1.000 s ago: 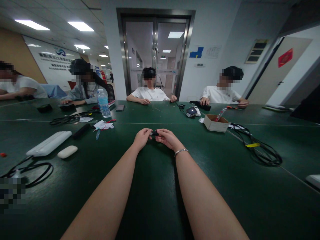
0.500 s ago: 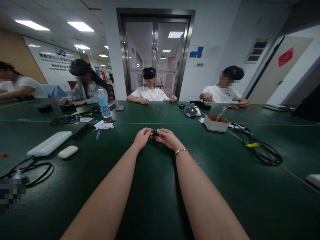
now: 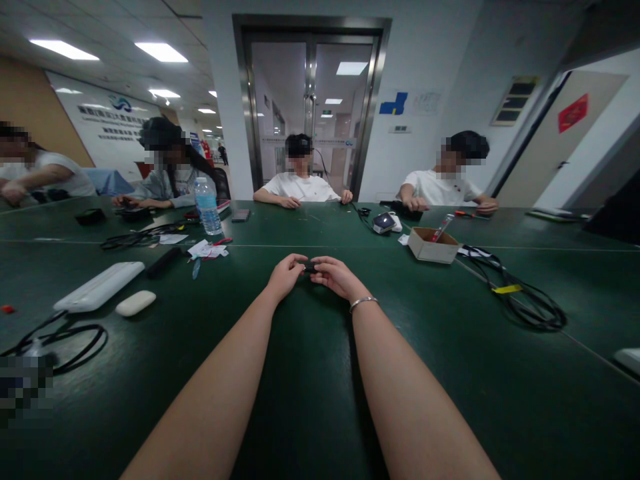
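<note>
Both my arms stretch forward over a dark green table (image 3: 310, 373). My left hand (image 3: 284, 275) and my right hand (image 3: 334, 275) meet at the middle of the table, fingers curled, each pinching an end of a small black object (image 3: 309, 267). A silver bracelet (image 3: 362, 303) circles my right wrist. What the small black object is cannot be made out; most of it is hidden by my fingers.
A white power strip (image 3: 99, 286) and a white oval case (image 3: 135, 303) lie at the left with black cables (image 3: 65, 343). A water bottle (image 3: 207, 207), a cardboard box (image 3: 433, 245) and a coiled black cable (image 3: 530, 303) sit farther off. Several people sit across the table.
My hands stay almost still on the small black object; the fingers shift only slightly. People across the table move their hands a little.
</note>
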